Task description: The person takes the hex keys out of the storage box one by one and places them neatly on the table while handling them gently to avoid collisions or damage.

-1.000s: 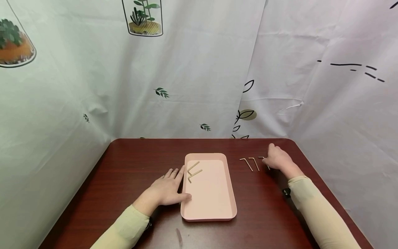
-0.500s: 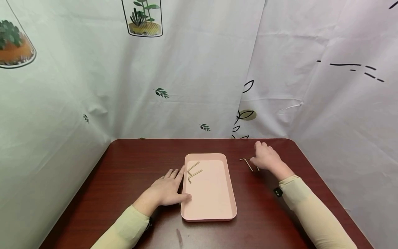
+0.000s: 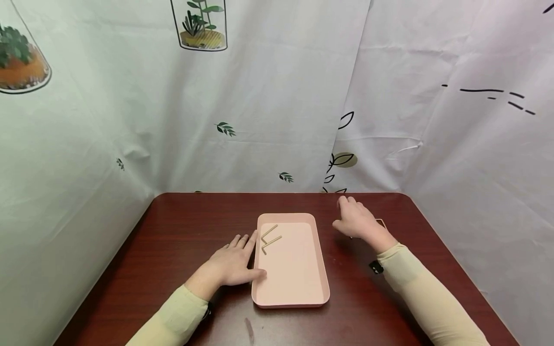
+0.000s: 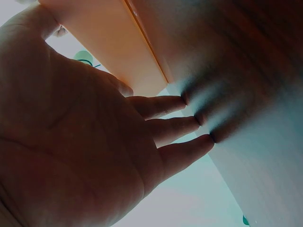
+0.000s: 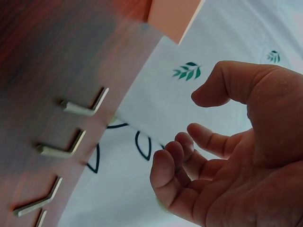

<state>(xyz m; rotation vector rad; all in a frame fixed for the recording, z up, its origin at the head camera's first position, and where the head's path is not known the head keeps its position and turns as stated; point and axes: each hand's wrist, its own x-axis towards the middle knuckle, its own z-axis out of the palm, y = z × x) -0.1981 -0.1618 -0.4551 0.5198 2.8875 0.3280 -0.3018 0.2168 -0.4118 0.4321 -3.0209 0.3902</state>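
In the head view my left hand lies at the left side of a pink tray, fingers straight and spread, thumb over the rim. The left wrist view shows its fingertips by the tabletop. Two brass-coloured hex keys lie inside the tray at its upper left. My right hand hovers right of the tray, thumb and fingers loosely bent and apart, holding nothing. It hides most of the hex keys beneath it; part of one hex key shows behind the wrist. In the right wrist view several hex keys lie in a row.
A dark red-brown table carries everything. White cloth printed with plants and leaves hangs behind it and along both sides. A small streak mark shows near the table's front edge.
My right hand has moved left along the row of hex keys, from the right end toward the tray. The left hand, tray and the two hex keys inside have not moved.
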